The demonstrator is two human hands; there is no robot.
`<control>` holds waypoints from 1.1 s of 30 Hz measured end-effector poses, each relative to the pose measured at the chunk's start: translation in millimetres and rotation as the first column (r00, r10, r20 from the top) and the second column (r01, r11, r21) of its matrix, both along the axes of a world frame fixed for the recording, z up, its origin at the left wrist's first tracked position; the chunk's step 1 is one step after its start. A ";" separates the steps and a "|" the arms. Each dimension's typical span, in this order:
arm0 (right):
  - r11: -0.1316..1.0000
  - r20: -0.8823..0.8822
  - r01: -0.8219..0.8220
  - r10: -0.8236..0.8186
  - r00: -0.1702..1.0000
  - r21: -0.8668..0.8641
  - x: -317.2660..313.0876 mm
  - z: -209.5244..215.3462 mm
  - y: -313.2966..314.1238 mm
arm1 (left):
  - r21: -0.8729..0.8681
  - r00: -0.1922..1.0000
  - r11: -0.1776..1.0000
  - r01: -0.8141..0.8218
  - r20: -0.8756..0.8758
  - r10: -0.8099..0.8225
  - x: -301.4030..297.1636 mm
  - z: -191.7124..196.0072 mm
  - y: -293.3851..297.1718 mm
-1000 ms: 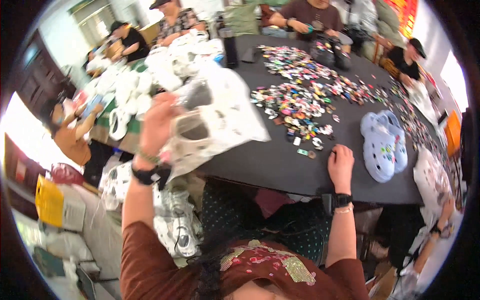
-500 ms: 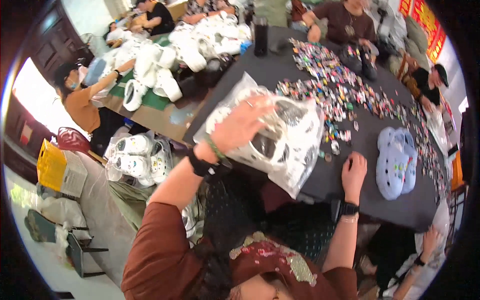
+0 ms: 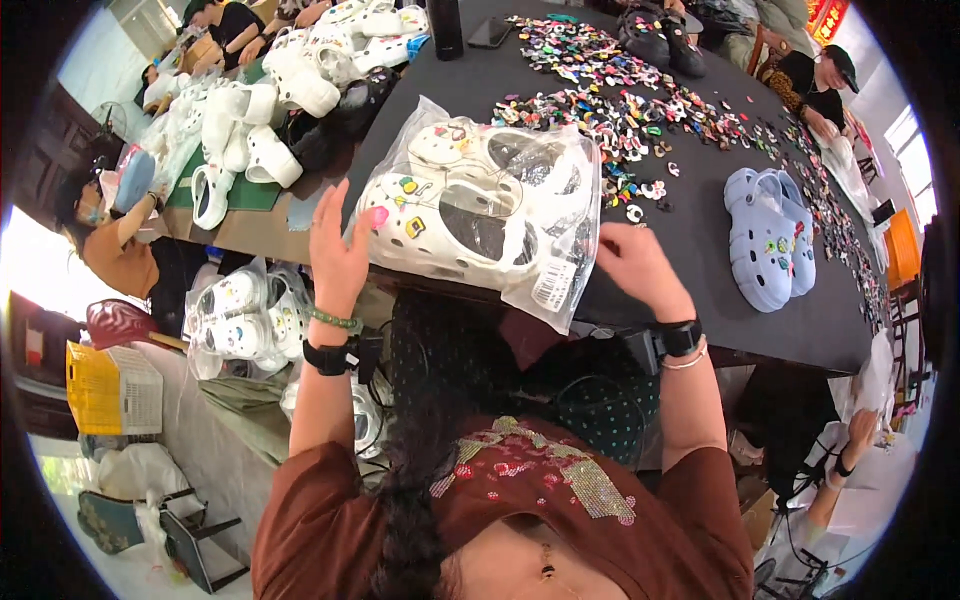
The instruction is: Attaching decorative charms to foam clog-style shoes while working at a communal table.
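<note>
In front of me, at the near edge of the black table, lies a clear plastic bag (image 3: 578,268) with a pair of white clogs (image 3: 425,222) inside. Colourful charms dot the clogs, and a barcode label shows at the bag's near right corner. My left hand (image 3: 338,255) is open at the bag's left side, thumb and fingers apart, the thumb close to the plastic. At the opposite side my right hand (image 3: 645,268) has curled fingers closed at the bag's right edge; its fingertips are partly hidden. A pair of light blue clogs (image 3: 760,240) with charms stands further right.
Many small colourful charms (image 3: 640,120) spread over the table (image 3: 690,290). A dark cylinder (image 3: 446,28) and a phone (image 3: 490,33) lie toward the back. White clogs (image 3: 270,155) pile up at left; bagged clogs (image 3: 245,320) sit below. Co-workers sit around.
My left hand has come off the top of the bag to its left side and opened. My right hand has moved left from the table to the bag's edge. The bagged clogs now lie charms up.
</note>
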State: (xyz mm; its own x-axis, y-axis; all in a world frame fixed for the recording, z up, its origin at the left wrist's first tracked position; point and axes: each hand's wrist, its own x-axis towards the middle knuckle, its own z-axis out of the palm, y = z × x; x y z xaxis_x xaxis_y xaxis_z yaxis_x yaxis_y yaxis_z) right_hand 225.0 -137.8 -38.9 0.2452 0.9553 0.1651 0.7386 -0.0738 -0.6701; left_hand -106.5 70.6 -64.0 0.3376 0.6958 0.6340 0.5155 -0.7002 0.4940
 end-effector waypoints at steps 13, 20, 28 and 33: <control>0.792 0.522 -0.370 0.077 0.849 0.486 -14.3 10.3 54.0 | -0.247 0.993 0.966 0.079 0.106 -0.055 6.9 -32.1 -5.8; 0.953 0.601 -0.234 0.075 0.796 0.191 -35.5 27.4 72.7 | -0.275 0.988 0.955 0.110 0.133 -0.075 6.2 -34.6 -4.0; 0.944 0.667 -0.327 0.272 0.693 -0.046 -27.4 39.5 77.2 | -0.306 0.992 0.949 0.075 0.124 -0.038 5.9 -28.3 -3.6; 0.890 0.708 -0.452 0.358 0.608 -0.061 -28.6 37.6 71.4 | -0.272 0.992 0.960 0.072 0.119 -0.041 3.3 -33.6 -2.1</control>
